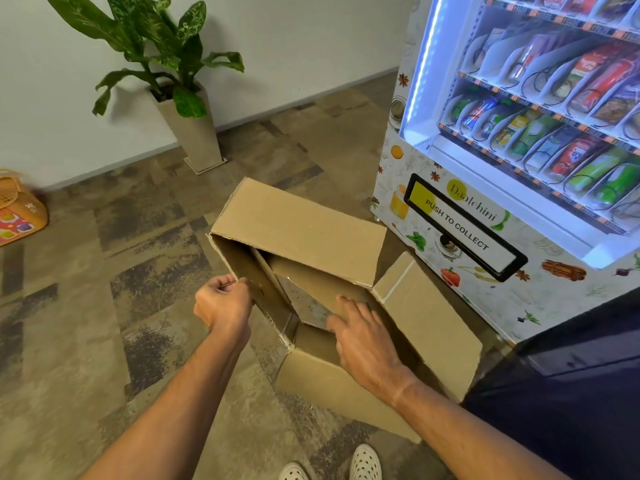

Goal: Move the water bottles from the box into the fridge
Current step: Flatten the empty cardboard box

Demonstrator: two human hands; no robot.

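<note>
On the floor (pixel 104 341) beside a vending machine (pixel 519 168), two bare hands work at an open cardboard box (pixel 301 220).

Left hand (pixel 223 301) is curled, its grip pinching the box's left wall at the top edge. Right hand (pixel 363 341) lies with fingers nearly straight, its grip holding nothing, palm down on the right inner side of the box, just beside the right flap (pixel 426 327), which is folded outward. Far flap stands up and leans away; near flap (pixel 329 393) hangs down toward the person's white shoes (pixel 363 462). Inside the box only cardboard and a patch of floor show; no water bottles can be made out. Machine stands right of the box, lit, its shelves full of packets and cans. A potted plant (pixel 166 64) stands far left by the wall, and a woven basket (pixel 17 206) sits at the left edge.
</note>
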